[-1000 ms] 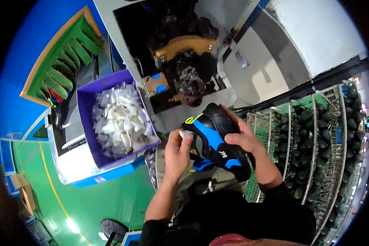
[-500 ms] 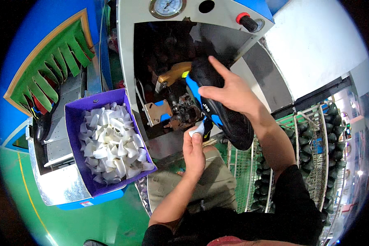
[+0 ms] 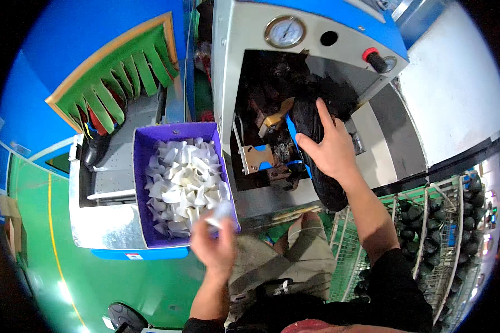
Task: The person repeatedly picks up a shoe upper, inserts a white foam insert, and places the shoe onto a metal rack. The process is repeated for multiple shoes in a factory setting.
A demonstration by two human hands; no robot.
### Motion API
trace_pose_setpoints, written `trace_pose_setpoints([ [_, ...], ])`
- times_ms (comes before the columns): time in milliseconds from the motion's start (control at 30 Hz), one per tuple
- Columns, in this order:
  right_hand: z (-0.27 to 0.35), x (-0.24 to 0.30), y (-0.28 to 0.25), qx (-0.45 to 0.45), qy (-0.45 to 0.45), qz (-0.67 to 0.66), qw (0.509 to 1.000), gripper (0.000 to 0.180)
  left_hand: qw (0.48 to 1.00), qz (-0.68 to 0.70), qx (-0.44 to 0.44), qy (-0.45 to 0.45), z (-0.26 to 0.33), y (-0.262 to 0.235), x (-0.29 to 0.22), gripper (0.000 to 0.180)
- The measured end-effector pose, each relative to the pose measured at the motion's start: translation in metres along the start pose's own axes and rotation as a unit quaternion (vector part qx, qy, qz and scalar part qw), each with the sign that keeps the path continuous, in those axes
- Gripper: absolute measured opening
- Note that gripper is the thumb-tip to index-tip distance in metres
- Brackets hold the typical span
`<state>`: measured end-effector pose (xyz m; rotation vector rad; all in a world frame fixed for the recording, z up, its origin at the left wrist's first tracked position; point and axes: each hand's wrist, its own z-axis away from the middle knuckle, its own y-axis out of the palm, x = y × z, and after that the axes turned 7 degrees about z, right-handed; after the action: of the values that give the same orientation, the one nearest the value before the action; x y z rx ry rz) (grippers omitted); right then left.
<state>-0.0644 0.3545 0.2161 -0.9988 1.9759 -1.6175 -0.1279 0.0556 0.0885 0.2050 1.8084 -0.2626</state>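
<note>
Fingers first: had those of the right hand [image 3: 332, 151] spread wide but gripping a black-and-blue shoe [image 3: 306, 119], thumb over toward the blue-striped side, index pointing up the frame. Found the shoe just right of centre, directly under that palm, in front of the dark mouth of the machine [image 3: 228, 72], so way nearer the right hand than the left. Ran lengthwise from upper middle of the frame down and slightly right. Sat just beside a yellow clamp-looking part [image 3: 278, 117] at upper left of it; couldn't judge touching versus merely overlapping in view. Reached in from lower right with that forearm, wrist fairly straight. Had the left hand [image 3: 212, 247] left of centre and lower, well apart from the shoe, with a white piece [image 3: 222, 212] pinched narrowly between thumb and index, pretty blurry tbh. Held it by the lower right corner of the purple box [image 3: 140, 188], next to the white pile [image 3: 183, 180] inside. Brought that forearm nearly straight up from the bottom edge.
</note>
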Motion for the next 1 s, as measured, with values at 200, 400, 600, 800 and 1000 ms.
trace_pose_setpoints([
  [200, 0.016, -0.013, -0.014, -0.098, -0.001, -0.013, 0.995, 0.099, 0.962, -0.247, -0.049, 0.108, -0.036, -0.002, -0.018, 0.041],
  [400, 0.117, -0.012, -0.022, -0.202, -0.092, -0.037, 0.974, 0.100, 0.943, -0.011, 0.302, -0.136, 0.036, 0.050, -0.060, 0.034],
  [600, 0.246, -0.041, -0.060, -0.125, -0.067, -0.012, 0.990, 0.091, 0.698, 0.413, 0.428, -0.399, 0.094, 0.075, -0.052, 0.086],
  [800, 0.272, -0.063, -0.092, 0.141, -0.231, -0.207, 0.940, 0.091, 0.608, 0.345, 0.377, -0.607, 0.121, 0.047, -0.045, 0.085],
  [1000, 0.158, -0.070, -0.018, 0.193, 0.183, -0.816, 0.513, 0.073, 0.799, 0.054, 0.517, -0.303, 0.142, 0.048, -0.034, 0.068],
])
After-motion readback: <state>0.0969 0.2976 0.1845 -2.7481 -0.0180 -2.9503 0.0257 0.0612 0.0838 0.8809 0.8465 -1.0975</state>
